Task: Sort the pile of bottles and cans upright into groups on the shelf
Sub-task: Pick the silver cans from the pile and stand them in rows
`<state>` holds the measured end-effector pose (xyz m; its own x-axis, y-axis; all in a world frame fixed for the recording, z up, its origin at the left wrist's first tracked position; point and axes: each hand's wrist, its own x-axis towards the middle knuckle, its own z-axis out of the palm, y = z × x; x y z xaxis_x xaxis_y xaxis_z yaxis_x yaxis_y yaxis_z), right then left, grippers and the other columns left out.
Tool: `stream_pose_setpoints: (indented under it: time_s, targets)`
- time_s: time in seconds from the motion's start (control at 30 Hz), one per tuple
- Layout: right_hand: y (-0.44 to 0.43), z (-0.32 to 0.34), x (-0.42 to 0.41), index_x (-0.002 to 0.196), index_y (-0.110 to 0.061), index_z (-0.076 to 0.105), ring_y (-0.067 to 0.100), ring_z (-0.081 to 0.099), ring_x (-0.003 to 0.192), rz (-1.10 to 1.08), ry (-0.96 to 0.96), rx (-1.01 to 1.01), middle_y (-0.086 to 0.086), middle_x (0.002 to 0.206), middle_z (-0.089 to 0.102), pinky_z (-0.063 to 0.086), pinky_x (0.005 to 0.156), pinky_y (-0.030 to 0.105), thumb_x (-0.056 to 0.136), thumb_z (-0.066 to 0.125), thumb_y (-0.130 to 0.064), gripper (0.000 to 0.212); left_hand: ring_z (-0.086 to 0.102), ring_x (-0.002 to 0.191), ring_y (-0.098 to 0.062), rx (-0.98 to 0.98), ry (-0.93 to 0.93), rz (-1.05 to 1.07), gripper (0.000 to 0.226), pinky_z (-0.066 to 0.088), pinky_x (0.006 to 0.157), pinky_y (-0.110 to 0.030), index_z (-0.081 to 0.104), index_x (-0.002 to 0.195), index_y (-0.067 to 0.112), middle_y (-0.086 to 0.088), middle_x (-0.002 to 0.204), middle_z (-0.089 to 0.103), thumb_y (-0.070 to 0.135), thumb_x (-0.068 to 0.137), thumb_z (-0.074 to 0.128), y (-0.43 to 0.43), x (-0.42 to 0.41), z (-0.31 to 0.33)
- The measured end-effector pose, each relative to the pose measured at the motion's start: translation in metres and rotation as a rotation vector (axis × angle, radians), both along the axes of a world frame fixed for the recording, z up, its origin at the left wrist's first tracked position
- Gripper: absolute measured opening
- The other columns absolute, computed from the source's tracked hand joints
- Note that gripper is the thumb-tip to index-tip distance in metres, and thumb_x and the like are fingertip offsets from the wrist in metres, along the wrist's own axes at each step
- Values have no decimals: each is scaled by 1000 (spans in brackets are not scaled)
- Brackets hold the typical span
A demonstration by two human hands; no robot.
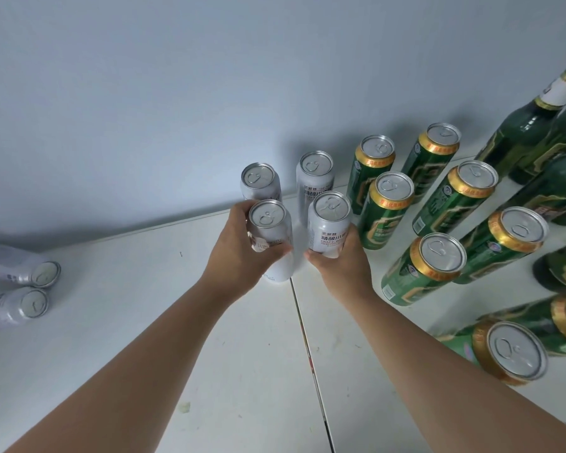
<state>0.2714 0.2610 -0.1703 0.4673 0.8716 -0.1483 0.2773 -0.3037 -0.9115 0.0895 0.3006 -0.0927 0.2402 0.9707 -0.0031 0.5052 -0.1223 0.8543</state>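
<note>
My left hand [239,253] grips an upright white can [270,230] on the white shelf [242,354]. Just to its right, my right hand [340,266] grips a second upright white can [329,223]. Two more white cans [260,181] [315,173] stand upright behind them, near the wall. Several green cans with gold rims [389,207] stand upright in rows to the right. Green glass bottles [530,125] stand at the far right. Two white cans [27,266] [17,307] lie on their sides at the left edge.
A pale wall [209,93] rises right behind the cans. A seam [307,338] between two shelf panels runs from the held cans toward me. Bare shelf surface lies between the lying cans on the left and my arms.
</note>
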Motion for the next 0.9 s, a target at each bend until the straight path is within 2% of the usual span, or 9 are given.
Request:
stream_pose_setpoints:
  time_s: [0.2, 0.33, 0.4, 0.5, 0.67, 0.8, 0.9]
  targets:
    - [0, 0, 1, 131, -23, 47, 15, 63, 108, 24, -10, -29, -7, 123, 65, 44, 85, 26, 75, 86, -26, 69, 56, 109, 4, 9, -20, -22, 68, 52, 92, -22, 43, 125, 36, 25, 119, 59, 27, 75, 88, -3, -1, -6]
    - [-2, 2, 4, 130, -19, 49, 16, 63, 109, 31, -36, -54, -5, 123, 65, 43, 84, 25, 75, 87, -26, 67, 56, 112, 0, 17, -12, -51, 74, 51, 97, -24, 43, 128, 40, 13, 129, 55, 28, 72, 91, -5, -2, -12]
    - [-4, 2, 5, 131, -17, 49, 16, 63, 113, 27, -51, -65, -3, 127, 65, 44, 87, 25, 74, 87, -27, 69, 56, 114, -2, 27, -6, -67, 75, 50, 98, -25, 42, 128, 42, 12, 129, 55, 29, 72, 91, -5, -3, -14]
    - [-6, 3, 6, 139, -13, 45, 19, 60, 123, 24, -64, -85, 0, 136, 61, 50, 96, 33, 74, 86, -33, 79, 56, 116, -3, 34, 0, -66, 75, 50, 99, -26, 42, 127, 42, 13, 129, 56, 30, 72, 91, -4, -3, -14]
    - [-15, 12, 3, 147, -11, 39, 22, 54, 131, 26, -87, -119, 4, 145, 53, 47, 106, 38, 75, 84, -38, 89, 56, 119, -8, 40, -6, -56, 77, 53, 100, -38, 43, 131, 38, 13, 131, 56, 33, 71, 90, -6, -4, -17]
    - [-24, 18, 5, 151, -11, 33, 23, 45, 138, 19, -81, -160, 5, 152, 45, 35, 101, 26, 80, 81, -38, 90, 56, 119, -9, 34, -4, -44, 76, 53, 99, -37, 44, 133, 35, 13, 130, 56, 31, 72, 89, -7, -7, -16]
    - [-31, 23, 5, 153, -12, 32, 22, 42, 140, 22, -94, -171, 5, 154, 42, 30, 97, 23, 82, 80, -39, 90, 56, 118, -8, 22, 21, -31, 74, 51, 98, -32, 45, 133, 32, 12, 130, 56, 31, 73, 89, -8, -9, -15]
